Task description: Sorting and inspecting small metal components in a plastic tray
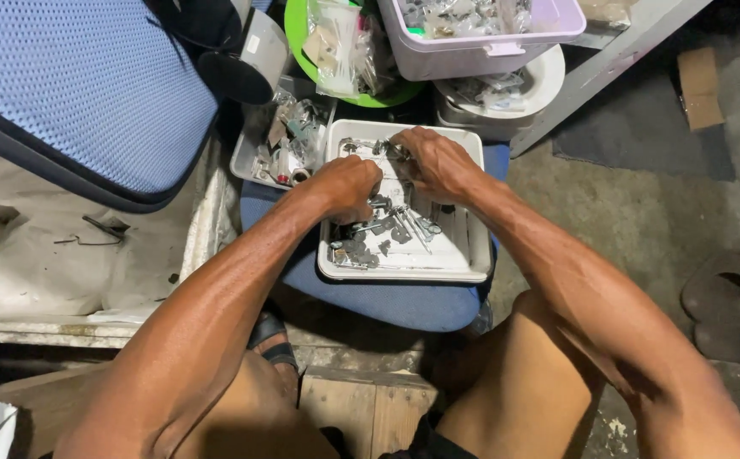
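We look down at a blue stool seat (404,302) that serves as the surface, on a stained concrete floor (642,212) with two sandals (731,306) at the right. A white tray (472,255) lies flat on it, long axis running away from us, holding a loose heap of grey metal parts (387,229). Our left hand (346,187) is curled narrow over the parts; whether it holds one we cannot tell. Our right hand (438,161) pinches a small metal piece (394,151) at the tray's far end. Beyond stand a lilac bin (481,51) and a green bowl (298,34), both with bagged bits.
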